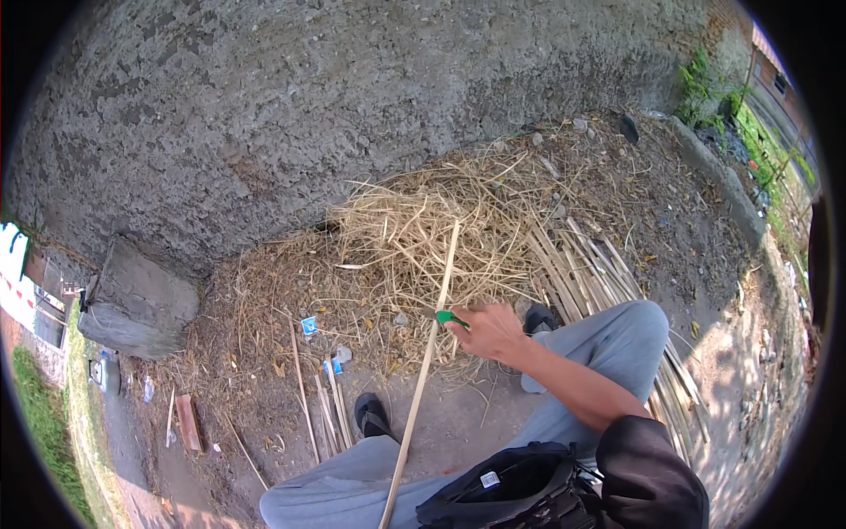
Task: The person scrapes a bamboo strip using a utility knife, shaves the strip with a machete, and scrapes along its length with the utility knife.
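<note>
My right hand (pixel 490 331) is closed round a small green-handled knife (pixel 447 317). A short dark blade seems to reach left from the handle, though it is too small to make out well. The knife meets a long pale bamboo strip (pixel 426 375), which slants from the straw pile down past my left leg to the lower edge. Whether my right fingers also touch the strip is hidden. My left hand is out of the picture.
Beyond the strip lies a heap of pale shavings (pixel 423 231) against a rough grey wall (pixel 335 97). Bundled bamboo strips (pixel 582 269) lie beside my right leg, and several loose strips (pixel 326 410) to the left. A concrete block (pixel 145 295) stands farther left.
</note>
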Demonstrator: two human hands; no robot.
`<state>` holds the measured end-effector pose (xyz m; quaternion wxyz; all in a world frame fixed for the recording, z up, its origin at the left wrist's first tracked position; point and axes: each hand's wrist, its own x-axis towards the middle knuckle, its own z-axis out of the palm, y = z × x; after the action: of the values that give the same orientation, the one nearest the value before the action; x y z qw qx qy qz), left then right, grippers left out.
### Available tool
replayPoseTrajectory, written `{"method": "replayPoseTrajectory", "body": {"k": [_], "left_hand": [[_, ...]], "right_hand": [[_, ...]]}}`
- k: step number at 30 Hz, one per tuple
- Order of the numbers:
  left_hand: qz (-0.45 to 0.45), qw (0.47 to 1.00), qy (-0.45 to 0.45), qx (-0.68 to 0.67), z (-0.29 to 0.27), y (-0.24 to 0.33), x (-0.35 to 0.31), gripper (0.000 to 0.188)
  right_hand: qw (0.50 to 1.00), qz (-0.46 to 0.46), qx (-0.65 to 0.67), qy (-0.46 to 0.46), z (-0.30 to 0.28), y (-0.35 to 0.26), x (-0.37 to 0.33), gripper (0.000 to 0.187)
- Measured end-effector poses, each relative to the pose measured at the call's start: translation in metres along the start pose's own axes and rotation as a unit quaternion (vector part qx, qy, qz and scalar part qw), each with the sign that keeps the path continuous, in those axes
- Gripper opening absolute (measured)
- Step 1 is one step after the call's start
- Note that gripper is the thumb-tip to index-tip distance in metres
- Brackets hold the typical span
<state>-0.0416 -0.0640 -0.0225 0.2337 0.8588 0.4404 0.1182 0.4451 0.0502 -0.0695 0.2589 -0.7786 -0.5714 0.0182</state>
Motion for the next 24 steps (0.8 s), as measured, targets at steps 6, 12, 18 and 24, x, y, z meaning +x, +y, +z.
{"method": "replayPoseTrajectory", "body": {"k": [6, 12, 18, 24], "left_hand": [[-0.045, 0.998, -0.053, 0.012, -0.002, 0.008, 0.003, 0.017], [-0.031, 0.999, -0.026, -0.010, -0.002, 0.006, -0.014, 0.021], [-0.053, 0.998, -0.018, 0.007, 0.002, 0.005, -0.018, 0.021], [-0.018, 1.000, -0.006, 0.017, 0.002, -0.006, -0.029, 0.015]], "right_hand": [[1.000, 0.004, 0.016, -0.020, 0.014, 0.018, 0.007, 0.036], [0.993, 0.109, 0.005, -0.036, 0.001, 0.031, 0.021, 0.034], [0.998, 0.008, 0.005, -0.055, 0.004, 0.007, 0.000, 0.031], [0.991, 0.128, 0.018, 0.031, -0.004, 0.034, 0.014, 0.030]]}}
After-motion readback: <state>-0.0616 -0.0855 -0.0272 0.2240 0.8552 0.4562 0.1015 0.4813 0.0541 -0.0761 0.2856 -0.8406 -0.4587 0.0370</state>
